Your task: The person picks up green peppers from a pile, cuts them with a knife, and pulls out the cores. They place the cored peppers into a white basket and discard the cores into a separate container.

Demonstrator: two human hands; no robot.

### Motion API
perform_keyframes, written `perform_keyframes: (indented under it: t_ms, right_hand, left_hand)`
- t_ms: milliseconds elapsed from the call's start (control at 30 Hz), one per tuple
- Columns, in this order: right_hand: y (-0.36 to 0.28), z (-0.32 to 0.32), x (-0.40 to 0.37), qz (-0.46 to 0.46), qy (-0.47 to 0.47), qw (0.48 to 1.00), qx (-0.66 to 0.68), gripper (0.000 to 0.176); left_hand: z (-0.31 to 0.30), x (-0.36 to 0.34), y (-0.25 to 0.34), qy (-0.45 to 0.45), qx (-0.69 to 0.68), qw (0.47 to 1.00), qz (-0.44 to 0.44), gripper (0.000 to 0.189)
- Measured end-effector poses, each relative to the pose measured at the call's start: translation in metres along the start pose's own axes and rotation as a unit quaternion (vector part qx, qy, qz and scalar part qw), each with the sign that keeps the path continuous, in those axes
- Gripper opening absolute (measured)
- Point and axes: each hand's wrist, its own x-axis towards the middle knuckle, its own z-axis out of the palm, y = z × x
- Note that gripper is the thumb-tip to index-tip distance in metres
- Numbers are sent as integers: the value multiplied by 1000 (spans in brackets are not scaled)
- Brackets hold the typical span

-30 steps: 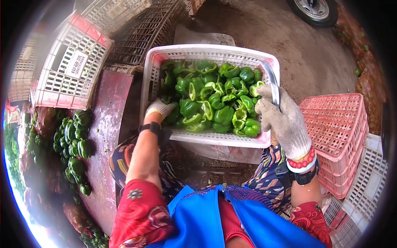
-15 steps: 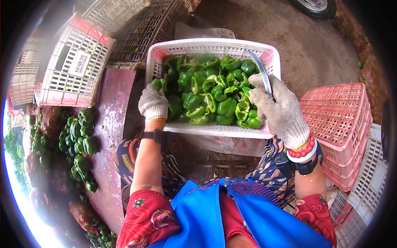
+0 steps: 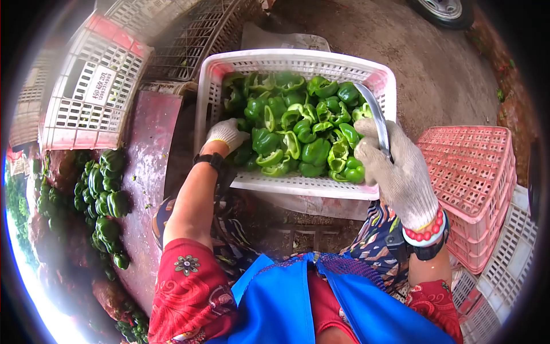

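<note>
A white plastic crate (image 3: 298,184) holds many green peppers (image 3: 315,150), several of them cut open. My gloved left hand (image 3: 228,135) reaches over the crate's left side, and its fingers are hidden down among the peppers. At the right side of the crate, my gloved right hand (image 3: 395,166) is closed round a curved metal blade (image 3: 373,114), which points up and left over the peppers. Between the right hand's fingers and the nearest pepper pieces, contact cannot be made out.
Stacked red crates (image 3: 467,172) stand at the right. A white and pink crate (image 3: 94,86) is at the upper left. Whole green peppers (image 3: 106,189) lie beyond a reddish board (image 3: 146,172). A wheel (image 3: 444,8) shows at the top right.
My left hand has gone down into the crate among the peppers; the pepper beside it no longer shows. My right hand has shifted slightly right and down with the blade.
</note>
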Motion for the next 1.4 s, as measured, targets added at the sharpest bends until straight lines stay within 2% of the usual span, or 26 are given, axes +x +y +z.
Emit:
perform_keyframes:
  t_ms: [100, 200, 233, 300, 400, 500, 533, 567, 633, 667, 700, 733, 767, 800, 833, 867, 900, 933, 967, 1000, 1033, 1100, 1300, 1400]
  right_hand:
    - [4, 3, 1, 12, 3, 1000, -25, 33]
    - [-5, 13, 4, 22, 14, 999, -32, 33]
    - [-5, 13, 4, 89, 13, 996, -19, 35]
    - [-2, 16, 5, 90, 14, 996, -7, 39]
    - [-18, 21, 18, 129, -32, 991, 29, 43]
    - [-19, 27, 32, 122, -40, 979, 158, 45]
    - [-12, 24, 41, 117, -47, 960, 249, 41]
    - [-7, 15, 51, 90, -59, 928, 356, 41]
    - [-3, 4, 67, 46, -81, 828, 553, 41]
    - [-18, 7, 64, 71, 52, 833, 547, 39]
    - [-14, 4, 65, 74, 24, 824, 561, 38]
    - [2, -7, 70, 79, -4, 815, 575, 37]
    - [19, -15, 75, 85, -32, 804, 587, 35]
    - [33, -14, 76, 115, -88, 804, 577, 34]
    - [31, -5, 72, 120, -99, 823, 546, 35]
    - [25, 10, 66, 124, -107, 841, 516, 36]
    - [19, 25, 58, 129, -113, 858, 484, 37]
    - [13, 38, 54, 142, -85, 872, 460, 37]
    - [12, 47, 55, 142, -81, 884, 438, 36]
    - [15, 54, 56, 144, -76, 896, 414, 35]
    - [15, 60, 57, 146, -71, 907, 389, 34]
    - [15, 69, 60, 173, -45, 912, 369, 26]
    - [2, 78, 52, 133, -112, 919, 353, 22]
    - [-2, 79, 42, 130, -136, 928, 321, 23]
  left_hand:
    - [18, 22, 12, 27, 24, 999, -25, 55]
    - [6, 12, 13, -10, -77, 997, -9, 53]
    - [-1, 6, 9, -19, -116, 993, 12, 53]
    - [31, 32, -14, 24, -97, 995, 25, 54]
    - [30, 39, -12, 11, -129, 991, -17, 58]
    - [8, 30, 0, -25, -107, 992, -54, 60]
    - [1, 34, 3, -54, -57, 995, -65, 55]
    - [-23, 17, 8, -70, -64, 995, -28, 52]
    - [-77, -28, 14, -18, -33, 999, 8, 59]
    - [-116, -69, 18, 29, -60, 998, -13, 58]
    - [-144, -107, 8, 78, -87, 993, -35, 56]
    - [-152, -137, -25, 201, -6, 978, 50, 57]
    - [-159, -169, -60, 318, 77, 936, 132, 58]
    - [-179, -205, -79, 282, -145, 942, -106, 61]
    - [-181, -228, -115, 308, -91, 919, -227, 63]
    - [-174, -241, -149, 345, -108, 874, -326, 66]
    - [-149, -252, -196, 378, -59, 847, -368, 73]
    - [-123, -249, -241, 345, -11, 829, -440, 87]
    - [-113, -254, -255, 279, -36, 832, -477, 94]
    - [-100, -254, -270, 255, -37, 842, -475, 95]
    - [-83, -250, -288, 302, -25, 842, -447, 91]
    - [-79, -241, -297, 322, -32, 836, -443, 85]
    - [-73, -245, -287, 343, -123, 791, -492, 82]
    - [-55, -250, -289, 378, -144, 800, -444, 76]
